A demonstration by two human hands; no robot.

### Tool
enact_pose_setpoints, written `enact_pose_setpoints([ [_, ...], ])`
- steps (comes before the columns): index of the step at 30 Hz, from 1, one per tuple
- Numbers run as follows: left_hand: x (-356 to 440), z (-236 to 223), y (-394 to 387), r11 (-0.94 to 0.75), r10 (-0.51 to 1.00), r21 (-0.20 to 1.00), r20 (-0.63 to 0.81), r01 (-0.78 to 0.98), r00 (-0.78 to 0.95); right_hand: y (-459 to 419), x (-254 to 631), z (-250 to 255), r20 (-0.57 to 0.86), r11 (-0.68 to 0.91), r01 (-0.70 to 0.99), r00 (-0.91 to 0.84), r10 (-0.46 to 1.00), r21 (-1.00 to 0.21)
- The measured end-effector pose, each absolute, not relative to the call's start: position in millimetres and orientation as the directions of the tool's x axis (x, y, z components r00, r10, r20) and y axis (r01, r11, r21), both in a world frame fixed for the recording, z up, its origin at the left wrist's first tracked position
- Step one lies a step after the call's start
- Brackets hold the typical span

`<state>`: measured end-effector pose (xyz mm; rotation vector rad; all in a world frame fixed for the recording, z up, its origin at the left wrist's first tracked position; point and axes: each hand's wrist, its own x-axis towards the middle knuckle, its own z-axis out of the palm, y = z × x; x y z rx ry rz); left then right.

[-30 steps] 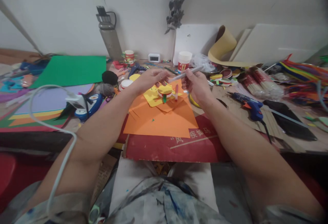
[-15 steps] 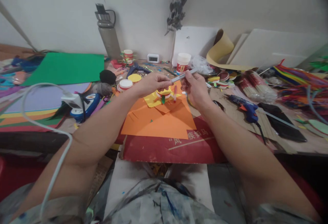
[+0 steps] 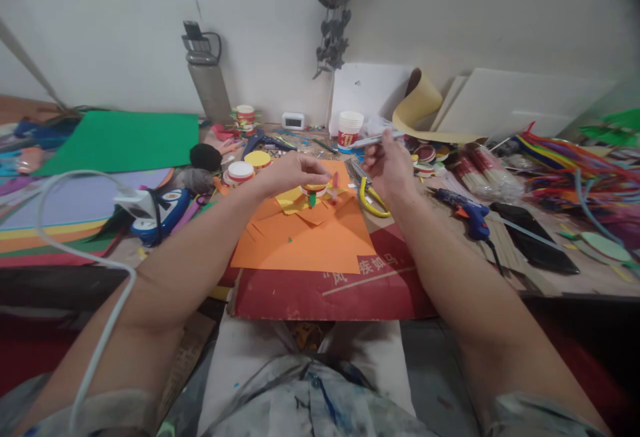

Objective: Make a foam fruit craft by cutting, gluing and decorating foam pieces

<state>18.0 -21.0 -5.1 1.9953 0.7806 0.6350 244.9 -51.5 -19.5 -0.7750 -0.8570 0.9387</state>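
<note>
My right hand is closed around a pale grey pen, holding it up with the tip pointing left. Over a small yellow-topped paper cup piece hovers my left hand, its fingers pinched together. Whether they grip the piece, or something small, is hidden. The piece has a red and white rim and a green tab at the front. It stands on yellow paper, which lies over an orange sheet. A slim red stick-like thing is just right of the piece. Yellow-handled scissors lie beside my right hand.
A red cardboard box supports the orange sheet. To the right are a blue glue gun and a black phone-like slab. Paper cups and a grey bottle stand behind. A white cable crosses near my left arm.
My hands, together at the pen before, have come apart. The left has lowered to the yellow-topped piece; the right keeps the pen, and the scissors now show more fully. The view has shifted slightly.
</note>
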Motion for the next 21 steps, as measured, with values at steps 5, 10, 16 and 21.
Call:
enact_pose_setpoints([
  [5,24.4,-2.2,-29.5,-0.646,0.527,0.712,0.157,0.274,0.835,-53.1,235.4,-25.2,0.241,0.334,-0.370,0.276,0.931,-0.867],
  [10,33.4,-7.8,-41.5,-0.680,0.457,0.672,0.074,0.294,0.886,-48.1,237.0,-30.3,0.261,0.332,-0.285,0.260,0.930,-0.899],
  [16,20.9,-3.1,-24.0,-0.594,0.753,0.677,0.278,0.434,0.596,-49.9,234.8,-35.5,0.217,0.276,-0.258,0.234,0.948,-0.926],
  [21,5.5,-11.8,2.7,-0.386,0.922,0.457,0.166,0.802,0.350,-53.2,223.7,-43.4,0.128,0.174,-0.250,0.190,0.973,-0.952],
])
